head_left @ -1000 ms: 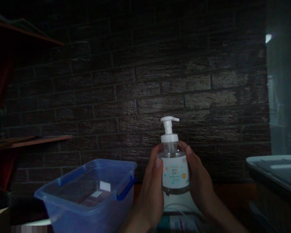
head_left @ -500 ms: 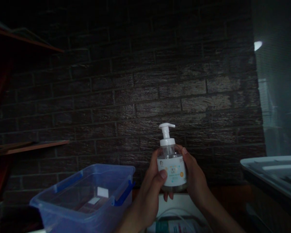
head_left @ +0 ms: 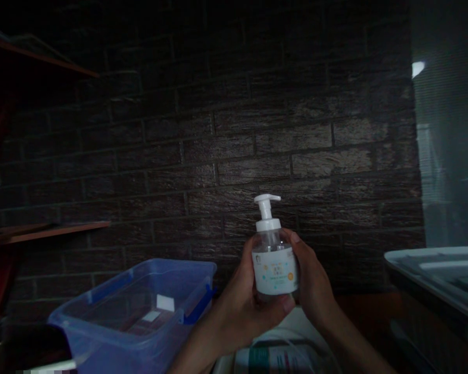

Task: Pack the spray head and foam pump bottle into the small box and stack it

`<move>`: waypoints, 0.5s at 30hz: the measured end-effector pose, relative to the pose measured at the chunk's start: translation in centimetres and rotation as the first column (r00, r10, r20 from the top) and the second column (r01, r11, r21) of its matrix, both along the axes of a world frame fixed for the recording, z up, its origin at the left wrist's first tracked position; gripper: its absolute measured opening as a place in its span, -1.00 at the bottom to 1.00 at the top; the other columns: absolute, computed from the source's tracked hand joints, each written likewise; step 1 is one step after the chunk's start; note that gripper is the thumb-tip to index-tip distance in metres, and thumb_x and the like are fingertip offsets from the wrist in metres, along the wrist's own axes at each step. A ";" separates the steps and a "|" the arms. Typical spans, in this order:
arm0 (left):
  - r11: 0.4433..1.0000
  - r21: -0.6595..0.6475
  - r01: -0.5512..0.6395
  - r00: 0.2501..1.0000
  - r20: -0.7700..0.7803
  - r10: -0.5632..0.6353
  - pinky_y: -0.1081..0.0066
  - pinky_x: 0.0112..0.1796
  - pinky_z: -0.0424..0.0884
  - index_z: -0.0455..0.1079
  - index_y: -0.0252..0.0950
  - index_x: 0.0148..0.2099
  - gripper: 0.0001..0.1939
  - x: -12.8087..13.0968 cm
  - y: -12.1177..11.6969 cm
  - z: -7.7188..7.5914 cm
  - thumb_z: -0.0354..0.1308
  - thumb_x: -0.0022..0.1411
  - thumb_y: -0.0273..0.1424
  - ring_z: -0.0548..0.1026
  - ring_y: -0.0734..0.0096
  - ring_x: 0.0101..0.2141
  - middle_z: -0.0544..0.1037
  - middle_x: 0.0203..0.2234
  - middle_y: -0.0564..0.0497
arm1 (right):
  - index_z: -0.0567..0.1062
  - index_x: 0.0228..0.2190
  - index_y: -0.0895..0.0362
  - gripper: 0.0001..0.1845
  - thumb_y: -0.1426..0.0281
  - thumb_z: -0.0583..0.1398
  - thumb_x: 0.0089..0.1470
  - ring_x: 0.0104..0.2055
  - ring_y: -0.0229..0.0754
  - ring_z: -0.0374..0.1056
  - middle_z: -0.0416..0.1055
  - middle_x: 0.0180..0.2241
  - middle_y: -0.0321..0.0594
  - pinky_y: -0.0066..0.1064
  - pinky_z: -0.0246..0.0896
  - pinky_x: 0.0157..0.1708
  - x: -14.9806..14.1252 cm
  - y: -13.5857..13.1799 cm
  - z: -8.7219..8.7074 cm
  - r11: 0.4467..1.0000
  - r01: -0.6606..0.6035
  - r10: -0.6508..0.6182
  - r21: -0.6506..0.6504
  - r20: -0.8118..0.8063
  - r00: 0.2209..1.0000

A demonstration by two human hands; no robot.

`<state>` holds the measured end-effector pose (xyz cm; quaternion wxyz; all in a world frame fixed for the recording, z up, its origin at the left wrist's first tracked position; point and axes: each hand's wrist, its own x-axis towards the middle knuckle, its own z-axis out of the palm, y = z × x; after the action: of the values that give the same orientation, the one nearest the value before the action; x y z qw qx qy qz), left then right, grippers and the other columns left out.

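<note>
I hold a clear pump bottle (head_left: 273, 265) with a white pump head and a white label upright in front of a dark brick wall. My left hand (head_left: 244, 304) cups its left side and base, with the thumb under the bottom. On the bottle's right side, my right hand (head_left: 311, 283) wraps around it with fingers closed. The pump spout points right.
A blue translucent plastic box (head_left: 140, 306) with blue handles stands at lower left, with white labels inside. A grey lid or tray (head_left: 437, 275) lies at right. Wooden shelves (head_left: 50, 231) hang on the left. Packaged goods (head_left: 273, 358) lie below my hands.
The bottle has moved slightly left and away from me. My left thumb has slid from the label's front down under the bottle's base.
</note>
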<state>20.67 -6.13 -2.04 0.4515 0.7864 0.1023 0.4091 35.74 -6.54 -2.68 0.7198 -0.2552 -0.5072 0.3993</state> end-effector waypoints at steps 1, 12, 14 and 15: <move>1.000 0.001 -0.014 1.000 0.004 0.014 0.09 0.17 0.43 -0.09 -0.08 0.44 -0.20 0.1 -0.1 0.2 0.30 0.36 -0.32 0.44 0.01 0.23 0.37 0.29 -0.22 | 0.64 -0.07 0.07 -0.49 -0.06 0.17 0.29 -0.42 -0.13 0.47 0.62 -0.36 -0.26 -0.39 0.37 -0.45 -0.1 -0.1 0.1 1.000 0.019 -0.019 0.002 0.007 1.000; 0.991 -0.006 -0.136 0.990 -0.028 0.136 0.17 -0.02 0.55 0.04 -0.12 0.45 -0.20 -0.2 -0.6 0.9 0.35 0.31 -0.29 0.57 0.04 0.02 0.58 -0.21 -0.02 | 0.64 -0.06 -0.01 -0.51 -0.07 0.12 0.33 -0.27 -0.07 0.55 0.66 -0.22 -0.26 -0.36 0.37 -0.40 -0.5 -0.5 0.2 0.996 0.068 -0.070 0.055 0.029 0.997; 0.992 -0.011 -0.128 0.992 -0.019 0.128 0.18 -0.02 0.54 -0.01 -0.12 0.49 -0.15 -0.3 -0.4 0.5 0.34 0.32 -0.30 0.58 0.08 -0.03 0.57 -0.29 0.01 | 0.62 -0.04 -0.01 -0.51 -0.07 0.13 0.33 -0.27 -0.06 0.55 0.66 -0.22 -0.27 -0.35 0.37 -0.39 -0.4 -0.3 0.0 0.997 0.056 -0.057 0.058 0.028 0.998; 0.991 -0.016 -0.136 0.991 -0.010 0.136 0.17 -0.02 0.54 -0.04 -0.12 0.51 -0.13 -0.3 -0.3 0.2 0.34 0.32 -0.30 0.59 0.09 -0.05 0.57 -0.30 0.02 | 0.61 -0.02 -0.01 -0.50 -0.08 0.13 0.32 -0.28 -0.06 0.55 0.66 -0.21 -0.27 -0.34 0.37 -0.40 -0.3 -0.3 0.0 0.997 0.048 -0.049 0.059 0.028 0.998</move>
<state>20.37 -6.45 -1.80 0.4285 0.7757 0.1610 0.4345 35.39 -6.80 -2.70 0.7289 -0.2521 -0.5230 0.3628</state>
